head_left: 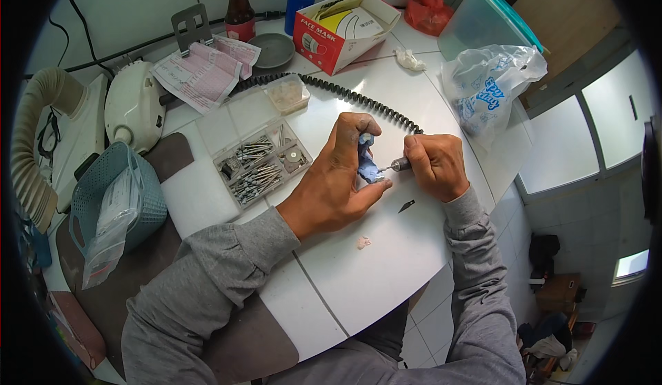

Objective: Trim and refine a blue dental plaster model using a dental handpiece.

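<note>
My left hand (pixel 334 192) grips a small, irregular pale-blue piece (pixel 367 164) with whitish patches, thumb below it and index finger curled over the top. My right hand (pixel 438 168) is closed around a grey rotary handpiece (pixel 401 164), whose thin bit reaches to the blue piece's lower part; whether it touches is hard to tell. A coiled black cord (pixel 358 98) runs behind my hands. On the white tiled top below them lie a small dark blade (pixel 406 206) and a pinkish scrap (pixel 363 243). An open clear case of metal bits (pixel 255 181) sits just left.
Far left stand a flexible hose unit (pixel 27 144), a white machine (pixel 134 109) and a blue basket (pixel 141 199) with plastic bags. Behind are papers (pixel 196 75), a bottle (pixel 240 23), a grey dish (pixel 271 47) and a red-white box (pixel 345 30). A bag (pixel 493 82) and lidded tub (pixel 483 23) sit right.
</note>
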Demonstrator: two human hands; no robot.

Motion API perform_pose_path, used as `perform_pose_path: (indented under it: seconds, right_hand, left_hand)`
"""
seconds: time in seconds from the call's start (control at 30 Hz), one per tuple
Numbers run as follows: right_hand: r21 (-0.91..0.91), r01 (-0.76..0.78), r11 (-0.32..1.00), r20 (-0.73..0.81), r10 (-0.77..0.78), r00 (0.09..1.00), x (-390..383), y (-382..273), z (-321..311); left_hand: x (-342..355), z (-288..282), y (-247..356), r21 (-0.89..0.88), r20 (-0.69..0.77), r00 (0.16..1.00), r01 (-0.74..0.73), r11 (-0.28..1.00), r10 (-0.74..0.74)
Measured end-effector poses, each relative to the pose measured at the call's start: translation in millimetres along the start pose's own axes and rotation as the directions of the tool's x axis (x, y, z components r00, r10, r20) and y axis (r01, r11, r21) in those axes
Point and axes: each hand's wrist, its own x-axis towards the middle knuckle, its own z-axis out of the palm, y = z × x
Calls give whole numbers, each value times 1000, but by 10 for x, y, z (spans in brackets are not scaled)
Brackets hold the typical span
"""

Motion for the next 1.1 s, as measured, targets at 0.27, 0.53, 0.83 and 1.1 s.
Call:
perform_pose_path:
  seconds: [0.27, 0.53, 0.83, 1.1]
  right_hand:
    - [-21, 9, 1000, -21, -10, 1000, 9, -9, 36]
    - [-28, -1, 1000, -29, 0, 1000, 9, -11, 43]
    - [-31, 3, 1000, -47, -5, 999, 2, -1, 48]
    - [-56, 8, 998, -37, -10, 999, 23, -4, 47]
  left_hand:
    - [-6, 25, -27, -45, -14, 1000, -26, 999, 25]
    - [0, 11, -25, -22, -5, 999, -43, 999, 43]
    - [39, -39, 56, 32, 11, 996, -86, 996, 86]
    - [42, -44, 43, -13, 26, 997, -76, 997, 76]
